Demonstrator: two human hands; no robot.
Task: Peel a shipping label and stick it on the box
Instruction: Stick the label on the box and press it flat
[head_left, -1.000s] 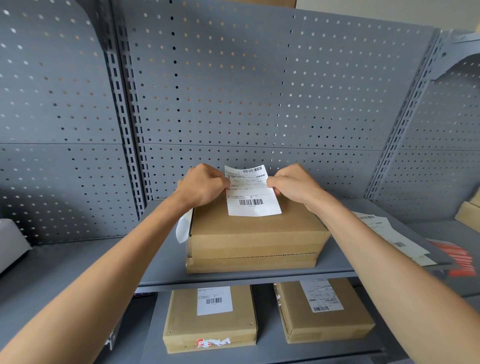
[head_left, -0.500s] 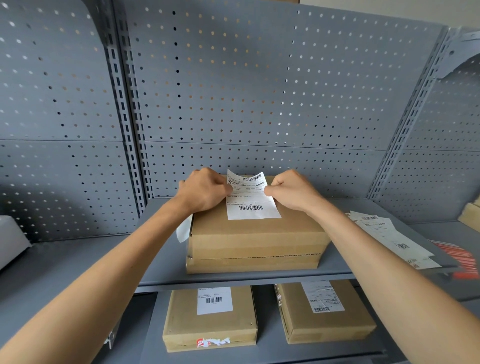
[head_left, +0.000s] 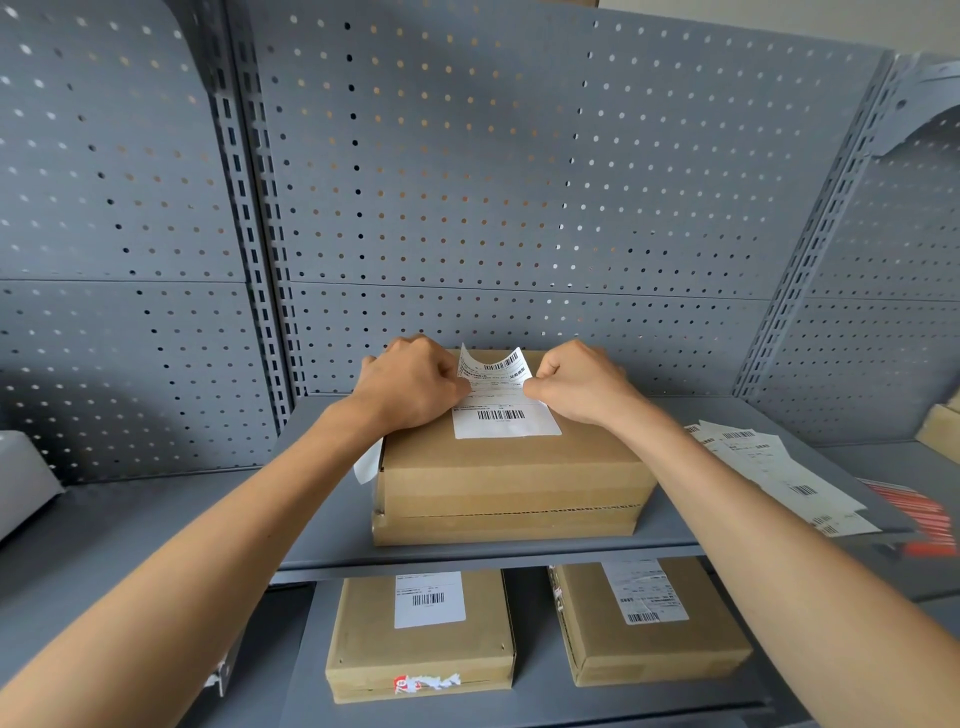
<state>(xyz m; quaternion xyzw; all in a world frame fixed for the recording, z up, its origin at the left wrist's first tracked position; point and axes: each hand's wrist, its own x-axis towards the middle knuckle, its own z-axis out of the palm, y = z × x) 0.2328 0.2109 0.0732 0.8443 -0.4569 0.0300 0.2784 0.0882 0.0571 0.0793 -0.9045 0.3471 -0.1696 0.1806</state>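
Centre of frame: left hand (head_left: 410, 382) curled nearly into a fist, fingertips pinching the left edge of a white shipping label (head_left: 501, 400); right hand (head_left: 579, 382) curled likewise, pinching the label's right edge. Lower half of the label, barcode showing, lying flat on top of a brown cardboard box (head_left: 511, 478); upper half curling up off the far side of the lid, between the two hands. Strip of white paper (head_left: 368, 462) hanging beside the box's left wall, below the left wrist. Box resting on a grey metal shelf (head_left: 332, 525) against pegboard backing (head_left: 467, 182). Right of frame, on the same shelf: loose label sheets (head_left: 779, 473). Bottom of frame, on the lower shelf: two labelled boxes, left box (head_left: 421, 654) and right box (head_left: 654, 639), side by side and apart.
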